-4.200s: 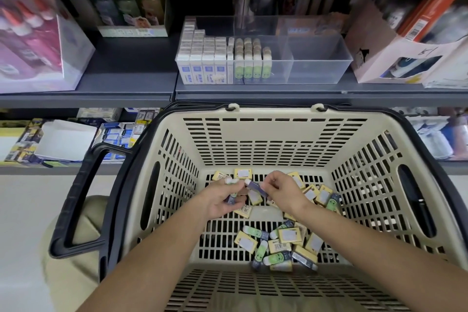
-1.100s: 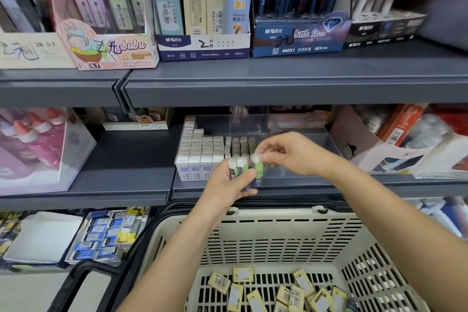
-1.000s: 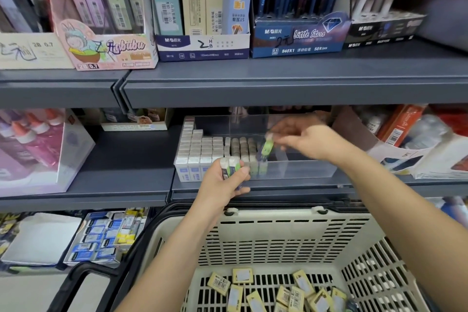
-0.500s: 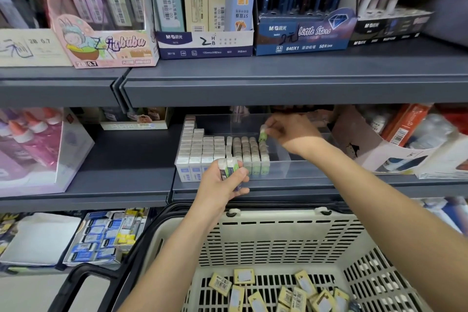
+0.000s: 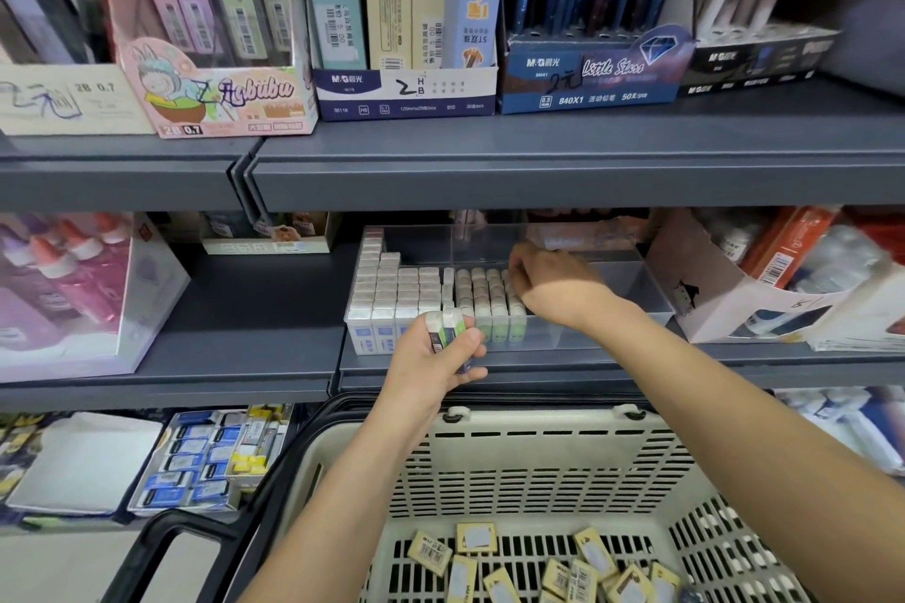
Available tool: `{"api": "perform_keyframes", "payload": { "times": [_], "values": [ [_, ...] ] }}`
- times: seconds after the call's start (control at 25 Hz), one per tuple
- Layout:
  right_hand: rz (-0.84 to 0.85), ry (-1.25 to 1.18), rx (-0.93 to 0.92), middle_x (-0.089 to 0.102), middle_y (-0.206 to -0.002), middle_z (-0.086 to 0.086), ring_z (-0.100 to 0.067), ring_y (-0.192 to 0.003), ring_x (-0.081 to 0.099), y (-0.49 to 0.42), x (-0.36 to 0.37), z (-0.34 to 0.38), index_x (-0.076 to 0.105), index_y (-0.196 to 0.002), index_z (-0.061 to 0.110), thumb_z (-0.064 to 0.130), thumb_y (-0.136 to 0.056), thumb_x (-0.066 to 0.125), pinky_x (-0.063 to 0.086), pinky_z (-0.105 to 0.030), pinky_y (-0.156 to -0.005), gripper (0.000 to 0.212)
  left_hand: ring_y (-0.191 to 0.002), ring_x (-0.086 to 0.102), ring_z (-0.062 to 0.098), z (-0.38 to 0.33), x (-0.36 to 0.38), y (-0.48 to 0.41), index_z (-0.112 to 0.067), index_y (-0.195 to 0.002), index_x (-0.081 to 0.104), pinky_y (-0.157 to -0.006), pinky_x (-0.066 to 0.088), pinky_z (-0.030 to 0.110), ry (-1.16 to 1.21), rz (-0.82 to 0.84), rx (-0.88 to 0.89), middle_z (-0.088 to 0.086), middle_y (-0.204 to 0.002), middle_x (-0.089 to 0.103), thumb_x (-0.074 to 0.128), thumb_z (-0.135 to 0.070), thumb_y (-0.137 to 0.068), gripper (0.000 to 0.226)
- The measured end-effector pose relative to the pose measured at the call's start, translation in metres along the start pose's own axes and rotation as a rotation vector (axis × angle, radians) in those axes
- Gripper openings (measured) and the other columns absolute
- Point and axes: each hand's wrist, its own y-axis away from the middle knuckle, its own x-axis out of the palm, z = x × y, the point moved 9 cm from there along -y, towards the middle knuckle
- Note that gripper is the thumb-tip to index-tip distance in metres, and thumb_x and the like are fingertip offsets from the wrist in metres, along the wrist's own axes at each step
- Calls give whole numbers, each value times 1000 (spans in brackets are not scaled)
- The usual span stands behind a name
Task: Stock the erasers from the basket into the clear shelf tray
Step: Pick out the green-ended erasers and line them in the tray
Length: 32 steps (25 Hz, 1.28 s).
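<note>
Clear shelf tray, part-filled with upright erasers, sat between glue box and torn carton. Left grip clasped spare erasers at its front; right grip lay inside over the rows, hold unclear. Basket below held loose erasers.

- The right half of the clear shelf tray is open and reachable from the front.
- Eraser rows fill its left half.
- The upper shelf overhangs it, limiting headroom.
- A cardboard box flanks its right wall.
</note>
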Motion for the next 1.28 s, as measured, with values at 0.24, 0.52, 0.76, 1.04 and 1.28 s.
{"api": "perform_keyframes", "payload": {
  "times": [0.24,0.52,0.76,1.04,1.28],
  "values": [
    [-17,-18,6,65,-100,-8,-27,-85,55,1,-8,-1,53,-102,21,27,-92,39,39,-31,-71,19,-82,65,14,-1,-1,1,-13,-95,59,-66,55,26,-10,-5,12,6,-88,64,60,-7,-89,9],
    [-237,-235,-38,68,-89,1,-21,-84,61,47,-27,4,62,-98,22,26,-90,51,50,-33,-76,15,-71,60,11,-5,6,9,-13,-96,57,-61,51,23,-48,31,20,3,-79,61,58,-13,-91,6],
    [35,-668,-182,67,-95,6,-6,-79,59,96,-4,24,65,-112,24,16,-92,54,48,-20,-77,24,-67,61,7,0,46,33,-16,-100,57,-55,48,21,-188,270,-53,-2,-84,63,53,-11,-94,9],
    [-23,-803,-88,69,-77,2,-6,-63,61,98,-26,-9,68,-83,28,13,-86,64,53,-28,-73,15,-75,58,10,-2,38,35,-12,-99,59,-55,49,18,-141,87,-56,3,-90,59,47,-14,-97,12],
    [-265,-321,76,64,-77,6,-15,-73,58,65,-56,-41,70,-92,25,33,-87,61,46,-25,-68,13,-70,61,8,-11,12,34,-18,-109,48,-64,53,24,-184,-23,49,1,-78,55,45,-14,-98,13]
  ]
}}
